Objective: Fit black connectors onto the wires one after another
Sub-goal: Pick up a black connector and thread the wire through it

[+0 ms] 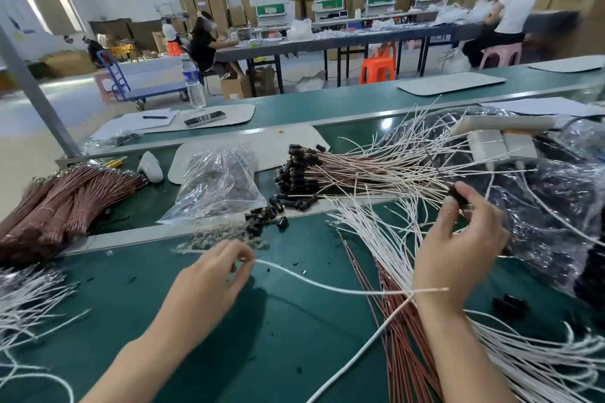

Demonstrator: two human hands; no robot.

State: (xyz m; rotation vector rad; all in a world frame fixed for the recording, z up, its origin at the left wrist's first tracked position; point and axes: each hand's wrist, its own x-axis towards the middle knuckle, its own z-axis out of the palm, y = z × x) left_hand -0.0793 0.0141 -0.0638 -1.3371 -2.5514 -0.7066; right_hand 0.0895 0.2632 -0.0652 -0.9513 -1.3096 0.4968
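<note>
Black connector (457,196) pinched between thumb and fingertips of the right hand (458,252). A white wire (327,286) is pinched by the left hand (212,275); its long axis is directed rightward from those fingers, across the right wrist, well below the connector.

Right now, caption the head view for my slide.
Left hand pinches a white wire; right hand holds a black connector over the wire pile.

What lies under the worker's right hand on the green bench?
Beneath the right hand, which pinches a black connector, white wires and brown wires fan across the bench. The wrist hides where they cross.
</note>
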